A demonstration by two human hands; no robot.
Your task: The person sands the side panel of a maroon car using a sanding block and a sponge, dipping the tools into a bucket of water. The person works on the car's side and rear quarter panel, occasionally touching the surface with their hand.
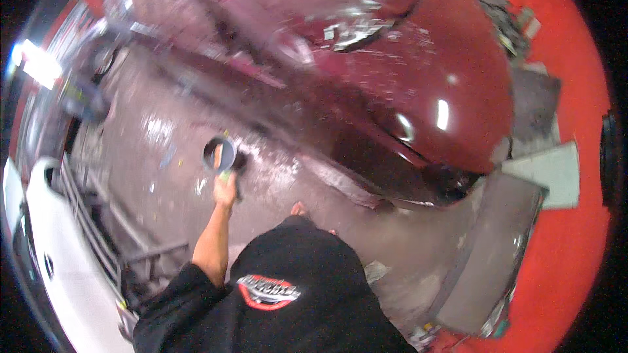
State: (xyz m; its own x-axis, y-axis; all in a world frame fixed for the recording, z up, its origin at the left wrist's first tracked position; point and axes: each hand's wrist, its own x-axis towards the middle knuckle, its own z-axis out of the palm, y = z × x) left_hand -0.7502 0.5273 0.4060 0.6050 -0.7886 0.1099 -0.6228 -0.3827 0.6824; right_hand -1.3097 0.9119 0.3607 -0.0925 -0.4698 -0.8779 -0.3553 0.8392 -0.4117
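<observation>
My left hand (pixel 226 191) is stretched out ahead of me over the floor, its fingers closed at the near side of a round grey cup-like container (pixel 229 153). Inside it shows a tan-orange strip (pixel 217 156), and a small yellow-green patch (pixel 224 175) shows where the fingers meet the rim; blur hides what these are. Beyond the cup lies the long lower side of a dark red car body (pixel 471 85), streaked with pale dust or wet marks. A gap separates the cup from the car. My right hand is out of view.
A white bumper-like panel (pixel 69 255) and a dark metal stand (pixel 154 252) stand at the left. Grey panels (pixel 490 248) and a pale board (pixel 549 173) lean along the red wall (pixel 582 91) at the right. The concrete floor (pixel 386 235) has wet, shiny patches.
</observation>
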